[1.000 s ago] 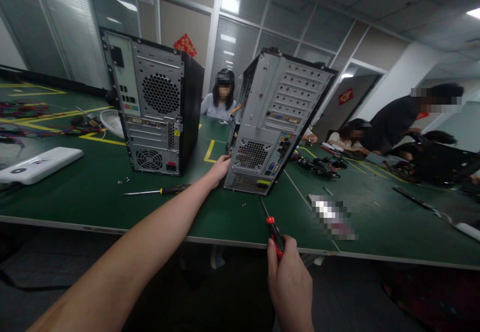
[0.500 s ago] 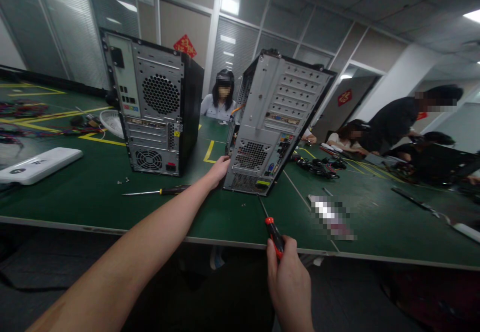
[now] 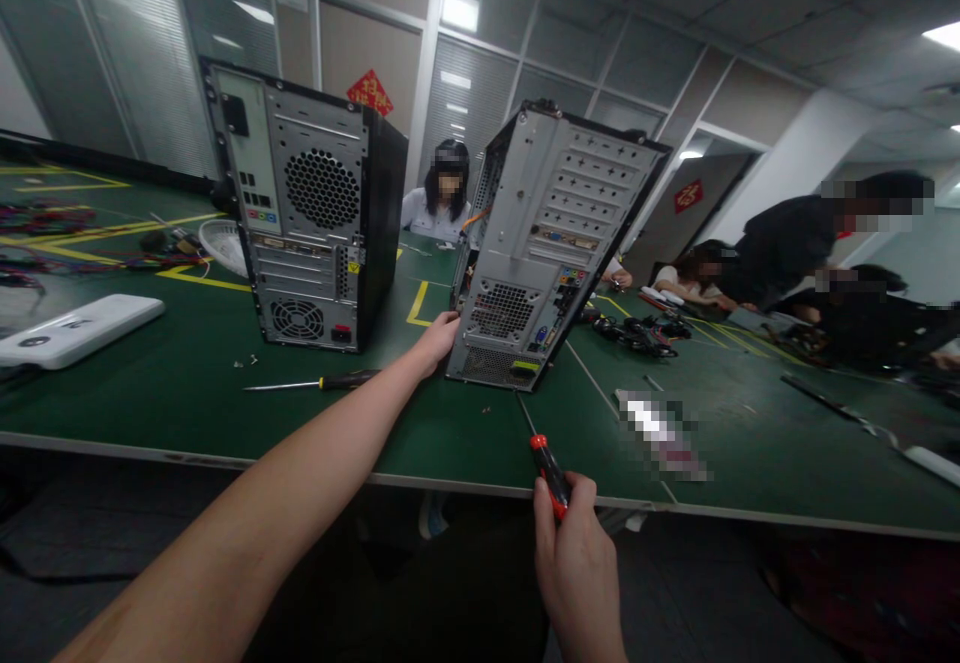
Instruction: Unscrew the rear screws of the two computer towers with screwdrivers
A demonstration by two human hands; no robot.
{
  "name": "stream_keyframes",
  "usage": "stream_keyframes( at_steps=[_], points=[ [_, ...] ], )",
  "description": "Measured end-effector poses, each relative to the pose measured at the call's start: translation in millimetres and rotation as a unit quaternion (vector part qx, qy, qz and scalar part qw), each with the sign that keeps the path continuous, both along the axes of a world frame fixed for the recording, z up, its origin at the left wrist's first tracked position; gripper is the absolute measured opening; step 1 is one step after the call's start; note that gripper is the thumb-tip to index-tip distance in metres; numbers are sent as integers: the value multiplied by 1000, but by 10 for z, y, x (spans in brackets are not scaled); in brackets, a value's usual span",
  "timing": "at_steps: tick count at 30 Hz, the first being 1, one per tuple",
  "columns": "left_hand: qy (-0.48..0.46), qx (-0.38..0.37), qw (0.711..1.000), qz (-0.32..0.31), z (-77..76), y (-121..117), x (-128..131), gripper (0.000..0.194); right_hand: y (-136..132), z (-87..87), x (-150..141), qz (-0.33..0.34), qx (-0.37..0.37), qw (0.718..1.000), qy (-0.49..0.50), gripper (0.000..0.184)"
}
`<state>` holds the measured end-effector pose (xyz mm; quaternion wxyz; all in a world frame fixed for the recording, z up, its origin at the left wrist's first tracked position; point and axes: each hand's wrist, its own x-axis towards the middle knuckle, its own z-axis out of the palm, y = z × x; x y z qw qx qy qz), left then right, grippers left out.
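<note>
A grey computer case (image 3: 555, 193) stands with its back panel toward me, its left side open with an orange cable showing. My left hand (image 3: 439, 340) grips the lower left edge of this case, some fingers hidden behind it. In my right hand (image 3: 577, 553) is a red and black screwdriver (image 3: 551, 468), held by the handle end. Its shaft points up at the bottom edge of the case; whether the tip touches it I cannot tell. Tiny screws (image 3: 486, 410) lie on the green table (image 3: 450, 453) just in front of the case.
To the left stands a second computer case (image 3: 315, 223). Another screwdriver (image 3: 300, 384) lies before it, partly behind my left forearm. A white power bank (image 3: 86, 328), a white basket (image 3: 225, 246), black cables (image 3: 645, 333) and a blurred-out flat object (image 3: 660, 433) lie around. Several people sit or stand beyond.
My hands, the case and the screwdriver stay practically where they were. At the far right, the people have shifted slightly.
</note>
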<state>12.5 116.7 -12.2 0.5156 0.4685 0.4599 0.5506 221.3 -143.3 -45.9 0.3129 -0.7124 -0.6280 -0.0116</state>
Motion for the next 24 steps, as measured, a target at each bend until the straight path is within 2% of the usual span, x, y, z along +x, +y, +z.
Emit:
stream_keyframes(
  at_steps=[9, 24],
  points=[
    [1, -7, 1000, 2, 57, -45, 20, 53, 3, 19, 0, -2, 19, 1000, 18, 46],
    [-17, -1, 1000, 0, 15, -8, 7, 55, -23, 37, 20, -14, -15, 995, 98, 41]
  ],
)
